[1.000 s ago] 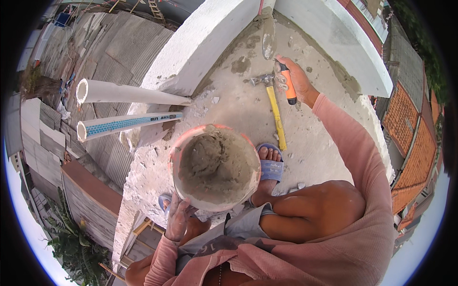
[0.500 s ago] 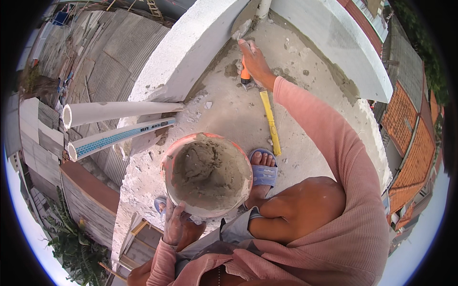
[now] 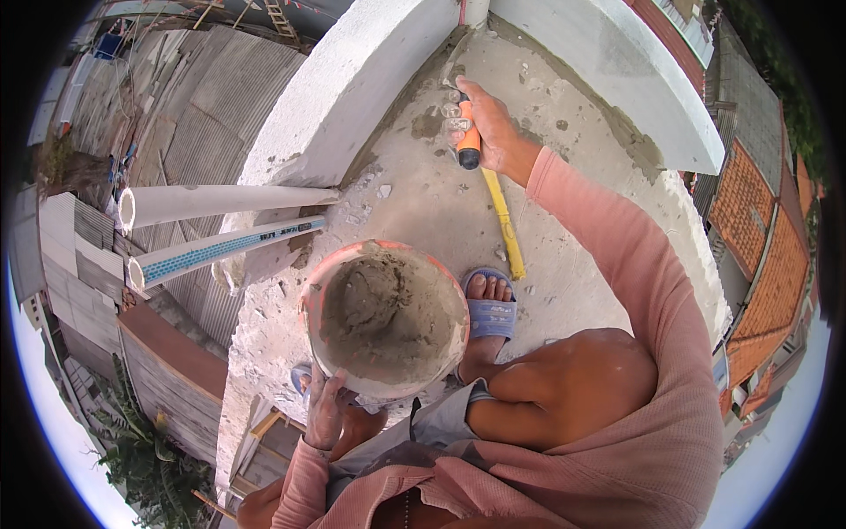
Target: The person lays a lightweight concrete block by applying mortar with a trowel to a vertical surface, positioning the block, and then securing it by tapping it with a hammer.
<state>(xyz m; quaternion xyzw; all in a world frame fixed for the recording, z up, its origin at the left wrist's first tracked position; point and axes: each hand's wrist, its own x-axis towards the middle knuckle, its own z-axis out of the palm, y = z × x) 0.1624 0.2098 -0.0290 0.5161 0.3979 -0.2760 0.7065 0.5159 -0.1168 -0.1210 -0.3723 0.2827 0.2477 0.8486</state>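
My right hand (image 3: 495,130) is closed round the orange and black handle of a trowel (image 3: 469,141), beyond the bucket near the corner of two low walls. The trowel's grey blade points away toward the corner and is hard to make out against the wet mortar. My left hand (image 3: 325,413) grips the near left side of a round bucket (image 3: 315,301) with an orange rim, its fingers partly hidden. Grey mortar (image 3: 379,304) fills the bucket, hollowed on one side. A long, narrow yellow tool (image 3: 504,225) lies on the concrete below my right hand.
White low walls rise at the left (image 3: 330,97) and right (image 3: 608,75), meeting at a vertical pipe (image 3: 476,11). Two white pipes (image 3: 233,199) jut out leftward. Crumbs of mortar dot the slab, whose rough edge drops toward roofs (image 3: 745,207). My sandalled foot (image 3: 490,313) stands beside the bucket.
My right hand has drawn slightly back toward me from the corner and turned, so the trowel's handle end now points nearer me. The left hand stays at the bucket.
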